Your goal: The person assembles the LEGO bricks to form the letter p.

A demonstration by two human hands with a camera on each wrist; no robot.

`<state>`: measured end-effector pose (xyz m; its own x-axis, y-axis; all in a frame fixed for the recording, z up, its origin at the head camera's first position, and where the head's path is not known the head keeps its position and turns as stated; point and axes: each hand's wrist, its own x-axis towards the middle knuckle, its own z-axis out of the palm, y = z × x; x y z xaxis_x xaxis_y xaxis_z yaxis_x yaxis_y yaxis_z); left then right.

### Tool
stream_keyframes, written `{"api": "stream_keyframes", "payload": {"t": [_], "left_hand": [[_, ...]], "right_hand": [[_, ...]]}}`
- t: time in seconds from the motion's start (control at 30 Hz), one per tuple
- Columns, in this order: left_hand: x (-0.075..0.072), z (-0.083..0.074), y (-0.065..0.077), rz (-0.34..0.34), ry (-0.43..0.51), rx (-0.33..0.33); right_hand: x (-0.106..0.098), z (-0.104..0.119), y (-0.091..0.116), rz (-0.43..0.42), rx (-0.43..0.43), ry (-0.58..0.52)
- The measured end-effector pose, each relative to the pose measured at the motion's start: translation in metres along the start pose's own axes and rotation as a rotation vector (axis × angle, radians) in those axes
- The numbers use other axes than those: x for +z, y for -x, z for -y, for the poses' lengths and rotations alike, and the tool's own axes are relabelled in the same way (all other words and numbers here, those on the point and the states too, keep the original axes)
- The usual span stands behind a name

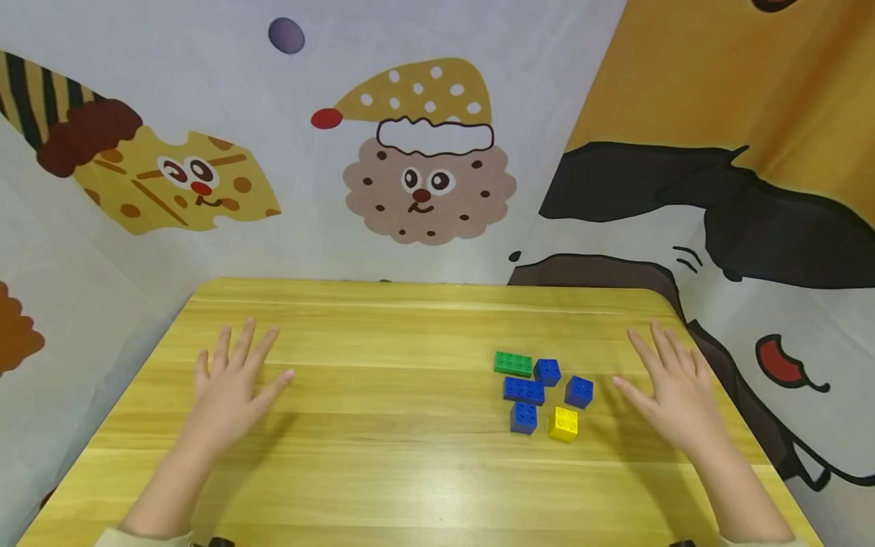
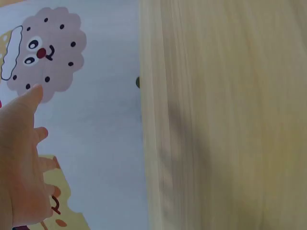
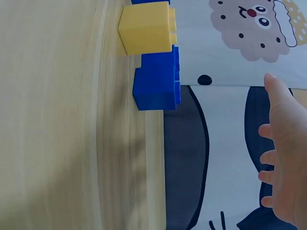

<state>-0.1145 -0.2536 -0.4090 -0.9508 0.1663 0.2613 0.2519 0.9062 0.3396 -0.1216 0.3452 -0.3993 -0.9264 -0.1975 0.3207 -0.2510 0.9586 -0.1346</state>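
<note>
Several toy building bricks form a loose group right of the table's middle. At the back is a long green brick, with a long blue brick in front of it. Three shorter blue bricks stand around that one, the rightmost blue brick being nearest my right hand. A yellow brick sits at the front right. My right hand is spread beside the group, touching none of them. Far to the left, my left hand is spread too and holds nothing.
The wood-grain table has rounded back corners. Behind it hangs a cloth printed with cartoon food and faces, which also runs along both sides. Shadows of both arms fall on the tabletop.
</note>
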Motion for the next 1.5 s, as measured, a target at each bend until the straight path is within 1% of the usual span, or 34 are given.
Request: {"api": "stream_keyframes", "payload": {"t": [0.17,0.37,0.67,0.83,0.97,1.2,1.37,1.5], "left_hand": [[0.01,-0.013,0.002,-0.049,0.047,0.028],[0.025,-0.031,0.003,-0.086,0.117,0.05],[0.05,-0.057,0.002,-0.112,0.261,0.066],[0.061,-0.072,0.001,-0.127,0.36,0.07],[0.069,-0.085,0.0,-0.118,0.432,0.068],[0.087,-0.109,0.001,-0.096,0.551,0.08],[0.102,-0.122,0.0,-0.101,0.63,0.103],[0.113,-0.132,0.0,-0.087,0.692,0.109]], "right_hand": [[0.001,0.006,0.006,-0.03,-0.013,-0.04],[0.004,0.014,0.013,-0.076,-0.031,-0.098],[0.013,0.022,0.021,-0.143,-0.041,-0.193],[0.019,0.025,0.026,-0.156,-0.026,-0.255],[0.023,0.03,0.03,-0.16,-0.012,-0.307],[0.032,0.035,0.035,-0.189,-0.023,-0.387],[0.038,0.037,0.038,-0.207,-0.019,-0.44],[0.042,0.038,0.039,-0.22,-0.02,-0.485]]}}
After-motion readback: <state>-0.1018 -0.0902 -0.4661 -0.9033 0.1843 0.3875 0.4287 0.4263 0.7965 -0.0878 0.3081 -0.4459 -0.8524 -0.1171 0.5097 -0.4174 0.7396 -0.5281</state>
